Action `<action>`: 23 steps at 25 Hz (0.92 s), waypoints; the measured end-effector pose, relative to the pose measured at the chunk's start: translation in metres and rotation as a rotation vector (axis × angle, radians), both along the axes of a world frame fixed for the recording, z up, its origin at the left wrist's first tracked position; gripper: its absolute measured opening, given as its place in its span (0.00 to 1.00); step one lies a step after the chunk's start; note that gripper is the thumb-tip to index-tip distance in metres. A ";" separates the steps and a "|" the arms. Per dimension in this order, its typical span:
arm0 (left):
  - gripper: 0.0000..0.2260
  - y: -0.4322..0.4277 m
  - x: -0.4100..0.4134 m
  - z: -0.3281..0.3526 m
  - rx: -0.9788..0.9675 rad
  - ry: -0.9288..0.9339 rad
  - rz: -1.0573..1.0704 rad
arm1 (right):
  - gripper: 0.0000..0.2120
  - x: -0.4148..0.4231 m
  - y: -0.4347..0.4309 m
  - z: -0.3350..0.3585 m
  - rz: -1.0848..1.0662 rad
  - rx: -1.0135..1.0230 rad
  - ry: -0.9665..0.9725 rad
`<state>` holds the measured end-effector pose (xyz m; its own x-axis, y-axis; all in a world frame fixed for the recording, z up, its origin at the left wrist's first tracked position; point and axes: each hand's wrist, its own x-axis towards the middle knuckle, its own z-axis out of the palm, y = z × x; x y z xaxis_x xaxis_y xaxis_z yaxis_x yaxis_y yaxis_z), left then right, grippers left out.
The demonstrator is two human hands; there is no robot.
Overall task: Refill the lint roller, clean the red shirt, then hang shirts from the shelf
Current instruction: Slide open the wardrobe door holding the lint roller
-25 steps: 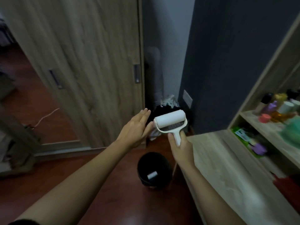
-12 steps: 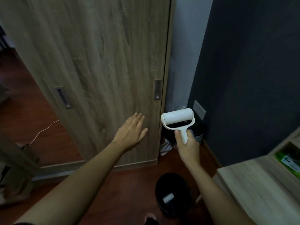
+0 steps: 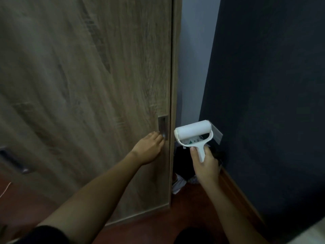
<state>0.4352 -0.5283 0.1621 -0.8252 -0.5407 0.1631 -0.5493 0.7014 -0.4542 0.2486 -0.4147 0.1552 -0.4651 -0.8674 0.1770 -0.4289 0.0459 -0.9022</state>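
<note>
Floor (image 3: 149, 231) of reddish-brown wood across the bottom of the view. Filling the left and centre: wood-grain sliding door (image 3: 88, 85), blurred, with a recessed metal handle (image 3: 162, 127) near its right edge and a second handle (image 3: 14, 161) low at the far left. Right of the door edge: narrow strip of pale wall (image 3: 193, 59), then a dark wall (image 3: 263, 85) meeting it at the corner. On the dark wall, just behind the roller: pale wall plate (image 3: 217, 136). Along the foot of the dark wall: wooden skirting board (image 3: 237, 187). In the corner, on the floor: dark heap (image 3: 182, 164), too dim to identify, with something white at its base. At the bottom right corner of the view: pale edge of a table (image 3: 314, 231).

Left hand (image 3: 149, 148): stretched forward to the door, fingers close together and nearly straight, tips touching the lower end of the recessed handle. Nothing held. Depth of the tips in the recess: not discernible.

Right hand (image 3: 205, 166): wrapped around the white stem of the lint roller (image 3: 193, 132), thumb laid up along the stem. Roller held upright in the air, right of the door edge and in front of the corner, white roll uppermost and slightly tilted, clear of door, walls and floor.
</note>
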 end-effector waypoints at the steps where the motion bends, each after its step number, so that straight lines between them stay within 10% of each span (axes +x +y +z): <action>1: 0.19 -0.019 -0.004 -0.001 -0.003 -0.022 -0.041 | 0.06 -0.002 -0.014 0.001 -0.008 0.000 0.002; 23: 0.11 -0.089 0.058 -0.024 -0.128 -0.213 -0.226 | 0.06 0.074 -0.093 0.020 -0.003 -0.081 -0.009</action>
